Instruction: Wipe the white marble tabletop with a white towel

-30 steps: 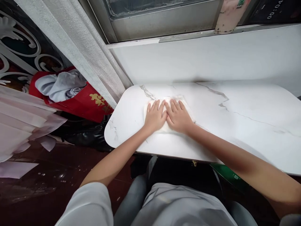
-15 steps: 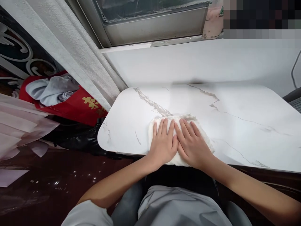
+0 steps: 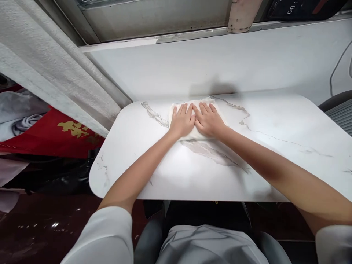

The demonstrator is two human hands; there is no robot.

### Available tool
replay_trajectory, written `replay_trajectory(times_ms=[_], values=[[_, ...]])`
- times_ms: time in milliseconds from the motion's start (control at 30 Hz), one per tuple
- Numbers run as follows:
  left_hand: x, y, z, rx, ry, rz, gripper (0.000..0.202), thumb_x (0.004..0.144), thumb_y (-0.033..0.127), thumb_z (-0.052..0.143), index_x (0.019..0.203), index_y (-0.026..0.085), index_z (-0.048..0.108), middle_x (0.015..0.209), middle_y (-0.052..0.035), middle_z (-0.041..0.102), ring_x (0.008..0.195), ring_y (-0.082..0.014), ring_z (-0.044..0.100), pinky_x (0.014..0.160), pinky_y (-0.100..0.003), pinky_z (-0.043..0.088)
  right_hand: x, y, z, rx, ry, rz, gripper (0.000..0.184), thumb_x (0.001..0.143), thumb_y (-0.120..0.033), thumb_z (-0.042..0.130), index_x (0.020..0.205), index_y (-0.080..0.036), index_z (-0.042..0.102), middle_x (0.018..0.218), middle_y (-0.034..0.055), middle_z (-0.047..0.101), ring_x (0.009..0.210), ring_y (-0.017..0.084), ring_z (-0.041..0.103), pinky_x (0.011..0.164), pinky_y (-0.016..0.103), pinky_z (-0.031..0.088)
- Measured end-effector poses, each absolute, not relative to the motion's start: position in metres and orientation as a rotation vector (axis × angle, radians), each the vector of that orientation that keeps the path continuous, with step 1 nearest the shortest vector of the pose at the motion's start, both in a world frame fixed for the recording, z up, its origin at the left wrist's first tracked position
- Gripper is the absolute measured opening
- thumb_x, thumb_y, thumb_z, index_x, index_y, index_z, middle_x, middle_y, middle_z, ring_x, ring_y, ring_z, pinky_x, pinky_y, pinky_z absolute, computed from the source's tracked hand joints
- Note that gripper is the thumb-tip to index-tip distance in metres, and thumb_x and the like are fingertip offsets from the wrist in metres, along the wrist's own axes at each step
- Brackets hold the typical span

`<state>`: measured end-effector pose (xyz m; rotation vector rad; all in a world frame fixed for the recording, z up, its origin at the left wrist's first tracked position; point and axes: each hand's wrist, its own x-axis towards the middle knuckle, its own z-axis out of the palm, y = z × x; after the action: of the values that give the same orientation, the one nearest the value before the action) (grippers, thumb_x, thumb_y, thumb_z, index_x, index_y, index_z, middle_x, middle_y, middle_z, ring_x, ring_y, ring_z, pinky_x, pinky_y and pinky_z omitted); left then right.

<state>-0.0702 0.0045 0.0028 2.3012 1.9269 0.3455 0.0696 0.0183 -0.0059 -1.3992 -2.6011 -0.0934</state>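
Observation:
A fluffy white cloth lies flat near the back edge of a white marble-patterned tabletop. My left hand rests on the cloth's left part, palm down, with its fingers stretched forward. Beside it my right hand presses flat on the right part, also with fingers extended. The thumbs and inner fingers of the two hands meet at the middle. Both arms reach forward across the table. The hands cover much of the cloth.
A white wall rises behind the table, below a metal window frame. A pale curtain hangs at the left, near a red bag with gold print and grey cloth inside. A grey ribbed object stands at the right.
Both hands have slid the cloth forward, from the table's front edge to near its back edge. The arms are stretched further out, and the view has shifted a little.

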Motion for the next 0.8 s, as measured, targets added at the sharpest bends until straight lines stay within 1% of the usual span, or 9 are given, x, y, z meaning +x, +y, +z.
replay_trajectory(times_ms=[167,367,600,700,800], values=[[-0.071,0.058,0.002,2.292,1.942,0.389,0.055,0.1,0.028,0.028,0.154,0.015,0.03,0.161,-0.0105,0.033,0.15,-0.0215,0.026,0.125,-0.046,0.01,0.066,0.068,-0.005,-1.458,-2.566,-0.068,0.061,0.099,-0.03,0.024,0.153,-0.002,0.029,0.155,0.0263,0.034,0.145,0.036,0.03,0.116,0.055,0.019],[-0.068,0.083,0.001,2.31,1.963,0.454,0.054,0.1,0.026,0.027,0.152,0.015,0.035,0.155,-0.0101,0.043,0.146,-0.02,0.033,0.124,-0.046,0.013,0.067,0.093,-0.003,-1.47,-2.547,-0.049,0.06,0.098,-0.028,0.024,0.152,-0.002,0.03,0.156,0.0242,0.034,0.143,0.034,0.032,0.116,0.055,0.019],[-0.059,0.062,0.002,2.304,2.019,0.392,0.054,0.101,0.028,0.024,0.154,0.019,0.032,0.16,-0.0076,0.036,0.149,-0.0192,0.028,0.124,-0.043,0.015,0.074,0.077,-0.008,-1.463,-2.523,-0.071,0.061,0.099,-0.03,0.023,0.153,-0.004,0.031,0.156,0.0245,0.034,0.144,0.035,0.032,0.115,0.056,0.019],[-0.05,0.038,0.001,2.32,2.008,0.385,0.054,0.102,0.029,0.025,0.154,0.017,0.032,0.159,-0.0094,0.036,0.149,-0.0207,0.029,0.124,-0.045,0.015,0.085,0.055,-0.01,-1.451,-2.533,-0.099,0.06,0.099,-0.031,0.023,0.152,-0.004,0.032,0.155,0.0234,0.036,0.143,0.035,0.033,0.114,0.057,0.021],[-0.039,0.005,0.001,2.359,1.994,0.378,0.054,0.102,0.029,0.025,0.153,0.015,0.033,0.16,-0.0107,0.036,0.149,-0.0219,0.028,0.124,-0.046,0.015,0.1,0.022,-0.011,-1.437,-2.559,-0.136,0.061,0.099,-0.031,0.023,0.152,-0.004,0.032,0.155,0.0244,0.036,0.144,0.035,0.032,0.114,0.056,0.022]])
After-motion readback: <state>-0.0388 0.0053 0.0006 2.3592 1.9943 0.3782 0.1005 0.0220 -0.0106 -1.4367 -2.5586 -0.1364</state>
